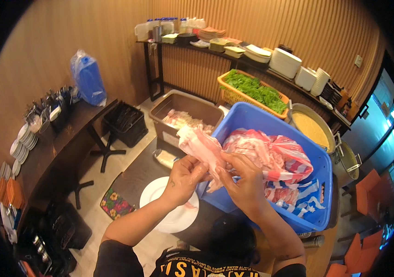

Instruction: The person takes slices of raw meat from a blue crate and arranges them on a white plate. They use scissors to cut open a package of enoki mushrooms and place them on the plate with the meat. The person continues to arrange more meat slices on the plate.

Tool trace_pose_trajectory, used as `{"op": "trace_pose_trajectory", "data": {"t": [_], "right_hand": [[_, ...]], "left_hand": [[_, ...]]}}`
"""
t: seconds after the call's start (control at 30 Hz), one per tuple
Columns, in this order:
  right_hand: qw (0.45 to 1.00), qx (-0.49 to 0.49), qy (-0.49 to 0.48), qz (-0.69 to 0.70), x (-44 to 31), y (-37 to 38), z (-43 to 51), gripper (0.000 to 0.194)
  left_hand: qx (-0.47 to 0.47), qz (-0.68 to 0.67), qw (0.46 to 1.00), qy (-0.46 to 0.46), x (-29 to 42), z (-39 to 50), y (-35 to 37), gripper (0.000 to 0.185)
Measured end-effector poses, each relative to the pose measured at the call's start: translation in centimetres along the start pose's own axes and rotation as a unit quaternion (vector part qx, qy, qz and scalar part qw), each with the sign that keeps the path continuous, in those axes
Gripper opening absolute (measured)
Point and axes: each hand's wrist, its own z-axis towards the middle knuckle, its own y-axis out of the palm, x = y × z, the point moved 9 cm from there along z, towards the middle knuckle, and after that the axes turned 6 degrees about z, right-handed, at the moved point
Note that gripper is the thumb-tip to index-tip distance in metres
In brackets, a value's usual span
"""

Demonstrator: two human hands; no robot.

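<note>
Between my two hands hangs a strip of raw, fatty meat (pixel 202 145), pale pink and folded. My left hand (pixel 185 176) pinches its lower left side, and my right hand (pixel 243 176) grips its right edge. Below my left hand a white round plate (pixel 152 197) sits on the dark table, with a small piece of meat (pixel 191 202) on it. To the right, a blue plastic crate (pixel 245 117) holds raw meat slices (pixel 252 149) in a red-and-white striped plastic bag (pixel 290 155). Another striped bag, blue and white (pixel 309 200), lies in its near end with more meat.
A brown tub (pixel 186 98) with pale food stands beyond my hands, near a yellow basket (pixel 238 95) of leafy greens. Large metal pots (pixel 313 128) stand right of the crate. Stacked dishes line the back shelf (pixel 197 48). Cups and cutlery crowd the left counter (pixel 58 138).
</note>
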Motion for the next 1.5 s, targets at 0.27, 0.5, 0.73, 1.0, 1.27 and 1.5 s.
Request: {"op": "trace_pose_trajectory", "data": {"t": [0.27,0.5,0.73,1.0,1.27,1.5], "right_hand": [[0.995,-0.055,0.064,0.046,2.8,9.0,-2.3,0.025],[0.980,-0.082,0.143,0.115,8.0,15.7,-5.9,0.029],[0.954,-0.159,0.214,0.134,10.1,20.3,-9.0,0.034],[0.978,-0.126,0.165,-0.032,10.7,20.9,-9.2,0.029],[0.944,0.007,0.287,0.161,12.5,12.8,-10.3,0.018],[0.908,0.097,0.317,0.257,12.1,6.3,-13.8,0.019]], "left_hand": [[0.066,0.107,0.991,-0.044,-3.4,-2.8,-8.6,0.024],[0.076,0.030,0.993,-0.083,-9.0,-3.9,-13.9,0.027],[0.104,0.130,0.984,-0.057,-12.5,-5.6,-17.6,0.036],[0.111,0.291,0.937,-0.156,-13.4,-6.5,-18.6,0.045],[0.164,0.019,0.977,-0.136,-14.6,-4.5,-20.7,0.028],[0.163,-0.152,0.969,-0.109,-18.1,-2.2,-18.2,0.021]]}}
